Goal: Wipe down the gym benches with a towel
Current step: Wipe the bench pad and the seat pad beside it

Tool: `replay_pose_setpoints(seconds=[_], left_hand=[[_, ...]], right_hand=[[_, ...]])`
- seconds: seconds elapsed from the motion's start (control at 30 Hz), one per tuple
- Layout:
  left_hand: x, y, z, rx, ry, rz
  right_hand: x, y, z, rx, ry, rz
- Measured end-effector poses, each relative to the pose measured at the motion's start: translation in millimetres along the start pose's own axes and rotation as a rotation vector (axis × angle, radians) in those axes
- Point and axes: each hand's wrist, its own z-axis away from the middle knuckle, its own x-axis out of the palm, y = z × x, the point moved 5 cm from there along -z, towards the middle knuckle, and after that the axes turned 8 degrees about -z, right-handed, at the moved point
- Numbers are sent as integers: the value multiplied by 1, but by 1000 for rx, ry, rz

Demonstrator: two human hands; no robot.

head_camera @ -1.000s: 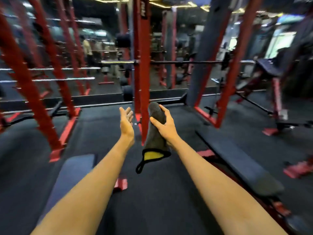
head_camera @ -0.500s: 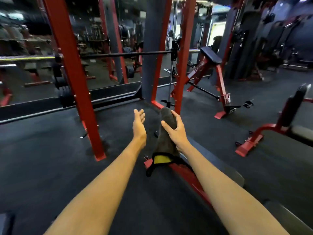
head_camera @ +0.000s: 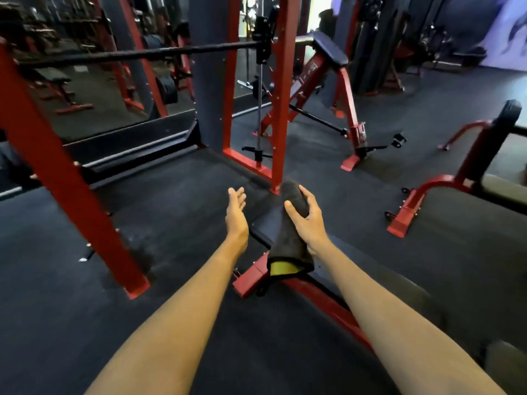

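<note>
Change since earlier: view has swung right and closed in; the flat bench's [head_camera: 263,227] head end now lies under both hands instead of off to the lower right. Hand poses unchanged.
Right hand [head_camera: 310,222]: wrapped around the towel [head_camera: 286,246], thumb on the near face, fingers curled over the top fold.
Left hand [head_camera: 236,215]: empty, fingers straight and loosely spread, palm turned inward, just beside the towel but apart from it.
Towel position: hangs from the right hand over the end of the bench pad; contact with the pad cannot be told.
Towel appearance: dark grey, soft and thick; yellow reverse shows at the lower hem, with black edging and a small loop dangling.
Step (judged): approach to a bench, wiping not yet begun here.
Next move (judged): lower the towel flat onto the pad, then stroke along its length; the free left hand could spread the cloth.
Surroundings: red rack upright [head_camera: 281,95] just beyond the hands; incline bench [head_camera: 330,48] further back.
</note>
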Motion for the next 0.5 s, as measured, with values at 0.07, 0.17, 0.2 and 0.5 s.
replay_pose_setpoints(seconds=[0.07,0.17,0.2,0.5], left_hand=[[-3,-5,-36,-25,-32,-26],[0,-13,-95,-50,-80,-75],[0,-17,-110,-58,-90,-84],[44,-74,-246,-160,-213,-164]], right_hand=[[10,11,-19,30,31,2],[23,34,-53,61,90,37],[24,42,-61,83,107,45],[27,127,-175,194,216,95]])
